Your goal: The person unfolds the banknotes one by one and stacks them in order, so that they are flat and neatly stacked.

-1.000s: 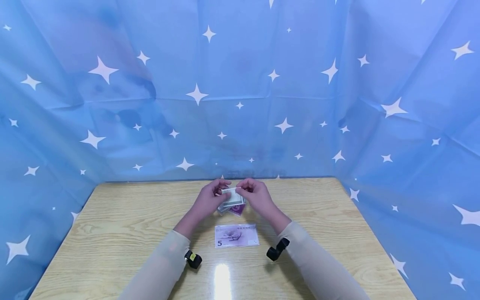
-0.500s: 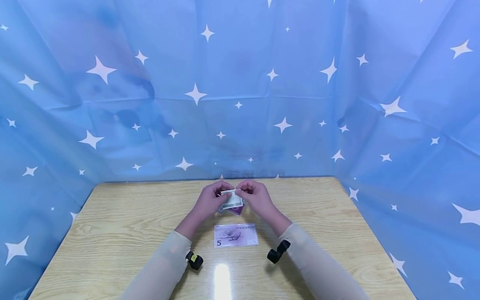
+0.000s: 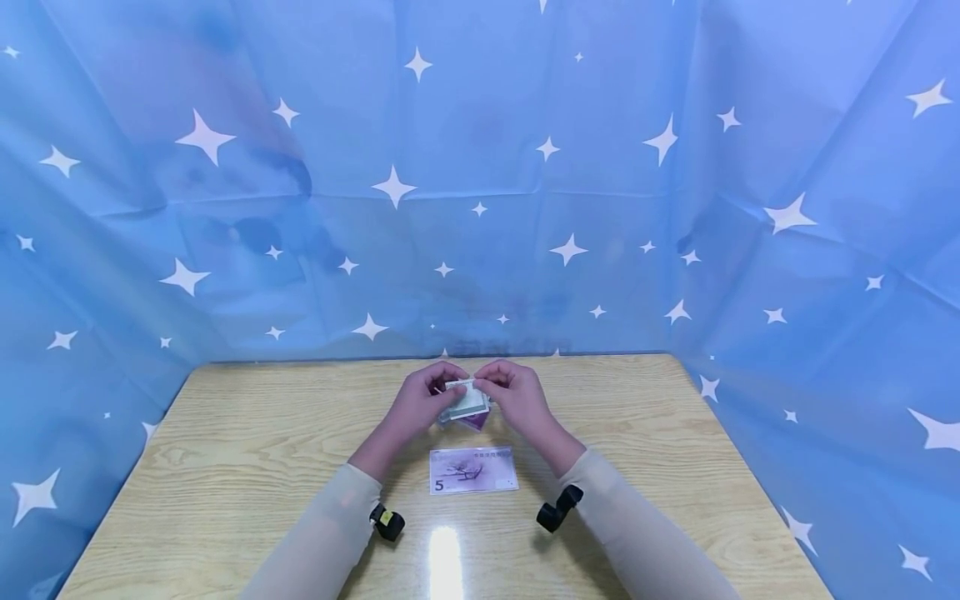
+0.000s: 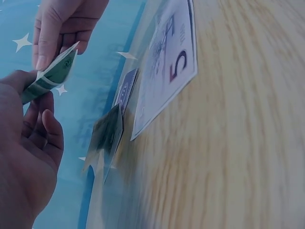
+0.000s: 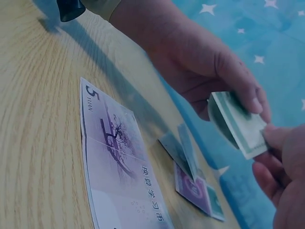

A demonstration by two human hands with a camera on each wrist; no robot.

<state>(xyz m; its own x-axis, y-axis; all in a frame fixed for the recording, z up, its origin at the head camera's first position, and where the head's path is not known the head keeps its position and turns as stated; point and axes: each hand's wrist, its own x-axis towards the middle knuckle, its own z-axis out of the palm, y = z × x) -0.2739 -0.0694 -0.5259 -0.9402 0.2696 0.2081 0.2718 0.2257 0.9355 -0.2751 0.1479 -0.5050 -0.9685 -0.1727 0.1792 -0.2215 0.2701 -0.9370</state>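
Both hands pinch a small folded green banknote point(image 5: 243, 126) between thumb and fingers, one at each side. My left hand point(image 3: 416, 398) has its thumb on the near face, other fingers curled behind. My right hand point(image 3: 517, 396) grips the upper right part with thumb and forefinger. In the left wrist view the folded halves of the green note point(image 4: 57, 74) stand slightly apart. Below the hands, a few folded notes point(image 4: 107, 131), one purple point(image 5: 193, 191), lie on the table. Nearer the body is a flat purple 5-yuan note point(image 3: 473, 471) with a tree print.
The wooden table point(image 3: 262, 483) has its far edge just behind the hands. A blue curtain with white stars point(image 3: 480, 208) hangs around the back and sides. Black wrist cameras point(image 3: 388, 523) sit at both sleeves, above the tabletop.
The green note has tilted and shifted slightly down between the hands, covering more of the purple folded note. Both hands stay nearly in place, and the flat 5-yuan note has not moved.
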